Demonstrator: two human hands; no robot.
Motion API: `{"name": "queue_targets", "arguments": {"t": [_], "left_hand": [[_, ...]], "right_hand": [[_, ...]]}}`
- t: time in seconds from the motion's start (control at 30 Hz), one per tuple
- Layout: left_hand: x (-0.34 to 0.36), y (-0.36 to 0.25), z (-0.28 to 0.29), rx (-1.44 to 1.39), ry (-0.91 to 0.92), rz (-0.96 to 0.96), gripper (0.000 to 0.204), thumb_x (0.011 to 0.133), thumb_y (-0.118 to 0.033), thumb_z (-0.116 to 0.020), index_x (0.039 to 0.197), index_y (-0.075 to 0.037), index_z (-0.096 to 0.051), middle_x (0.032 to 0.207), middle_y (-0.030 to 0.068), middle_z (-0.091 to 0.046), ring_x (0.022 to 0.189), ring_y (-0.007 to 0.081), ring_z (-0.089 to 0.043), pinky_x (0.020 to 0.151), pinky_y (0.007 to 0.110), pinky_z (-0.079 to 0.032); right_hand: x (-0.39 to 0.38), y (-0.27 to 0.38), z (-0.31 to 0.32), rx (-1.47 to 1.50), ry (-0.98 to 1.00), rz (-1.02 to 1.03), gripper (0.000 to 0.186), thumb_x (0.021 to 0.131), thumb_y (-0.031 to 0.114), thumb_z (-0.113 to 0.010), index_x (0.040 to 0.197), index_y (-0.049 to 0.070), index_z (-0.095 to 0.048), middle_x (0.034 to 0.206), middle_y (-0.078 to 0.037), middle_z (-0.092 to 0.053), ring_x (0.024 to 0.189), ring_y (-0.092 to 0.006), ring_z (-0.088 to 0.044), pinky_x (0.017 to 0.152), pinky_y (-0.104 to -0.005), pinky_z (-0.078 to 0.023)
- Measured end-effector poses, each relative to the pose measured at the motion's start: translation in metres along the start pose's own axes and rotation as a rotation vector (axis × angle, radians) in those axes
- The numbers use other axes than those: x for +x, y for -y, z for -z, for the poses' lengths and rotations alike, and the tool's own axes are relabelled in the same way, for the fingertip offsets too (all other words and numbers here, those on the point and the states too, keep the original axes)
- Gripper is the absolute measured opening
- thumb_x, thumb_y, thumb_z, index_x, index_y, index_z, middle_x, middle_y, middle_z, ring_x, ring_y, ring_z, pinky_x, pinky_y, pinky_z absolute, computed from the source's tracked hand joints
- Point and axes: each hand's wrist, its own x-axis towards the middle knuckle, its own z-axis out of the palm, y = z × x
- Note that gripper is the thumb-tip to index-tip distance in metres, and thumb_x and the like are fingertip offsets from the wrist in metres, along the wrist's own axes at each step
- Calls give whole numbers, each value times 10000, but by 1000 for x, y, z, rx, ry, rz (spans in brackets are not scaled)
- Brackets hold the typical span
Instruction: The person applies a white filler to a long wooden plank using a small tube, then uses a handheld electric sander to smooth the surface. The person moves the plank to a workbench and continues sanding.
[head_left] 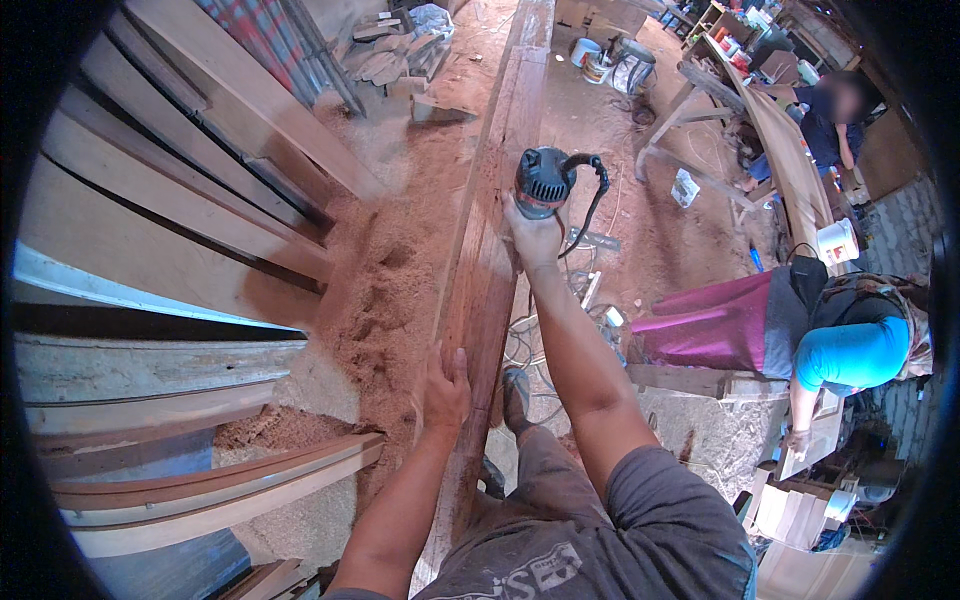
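Observation:
A long reddish-brown wooden beam [478, 310] runs away from me up the middle of the view. My right hand [533, 235] is closed around a corded power tool [543, 183] with a black, vented, rounded housing. This tool is on the beam's right side, and its base is hidden by the hand and housing. A black cord loops off it to the right. Closer to my body, my left hand [446, 392] lies against the beam's left edge with its fingers stretched forward, holding no tool.
Several boards [170, 200] lean along the left side, beside heaped sawdust [385, 290]. Cables [520, 335] lie on the floor right of the beam. A person in a blue sleeve [855, 355] bends over at right, and another person [835, 125] sits behind a workbench [790, 170]. Buckets [630, 68] stand farther off.

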Motion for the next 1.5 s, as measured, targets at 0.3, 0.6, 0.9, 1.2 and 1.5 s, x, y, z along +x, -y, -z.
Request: {"name": "queue_targets", "arguments": {"t": [0.3, 0.6, 0.9, 1.2, 1.5], "left_hand": [[0, 14, 1, -89, -40, 11, 630, 1077, -486, -618, 1433, 34, -623, 1409, 303, -662, 1328, 464, -631, 1134, 503, -491], [-2, -11, 7, -80, 79, 83, 721, 1080, -569, -580, 1507, 11, -584, 1401, 320, -668, 1328, 476, -636, 1121, 503, -508], [10, 11, 1, -182, 145, 19, 692, 1086, -542, -585, 1500, 12, -584, 1422, 346, -637, 1329, 492, -625, 1134, 501, -493], [14, 71, -6, -189, 235, -206, 752, 1086, -608, -545, 1562, -25, -537, 1517, 320, -570, 1428, 463, -550, 1204, 492, -420], [4, 56, 3, -250, 225, -197, 753, 1101, -583, -530, 1584, -6, -505, 1587, 315, -512, 1486, 465, -485, 1261, 479, -357]], "right_hand": [[50, -18, -36, 202, 116, -184, 415, 934, 274, -885, 1194, 15, -692, 1096, -51, -763, 946, -136, -712, 879, -308, -565], [81, -24, -4, 82, 158, -176, 270, 904, 225, -899, 996, 59, -707, 862, -15, -731, 725, -122, -680, 648, -318, -555], [-238, 93, 131, -234, 446, -137, 392, 873, 254, -916, 1157, 88, -702, 1025, -27, -733, 935, -201, -713, 808, -383, -598], [-387, 153, 168, -372, 491, -133, 394, 921, 348, -853, 1162, 96, -671, 1053, -35, -706, 972, -207, -675, 881, -393, -559], [-362, 127, 142, -495, 525, -170, 420, 968, 442, -791, 1167, 104, -639, 1082, -43, -679, 1008, -214, -636, 954, -403, -520]]}}
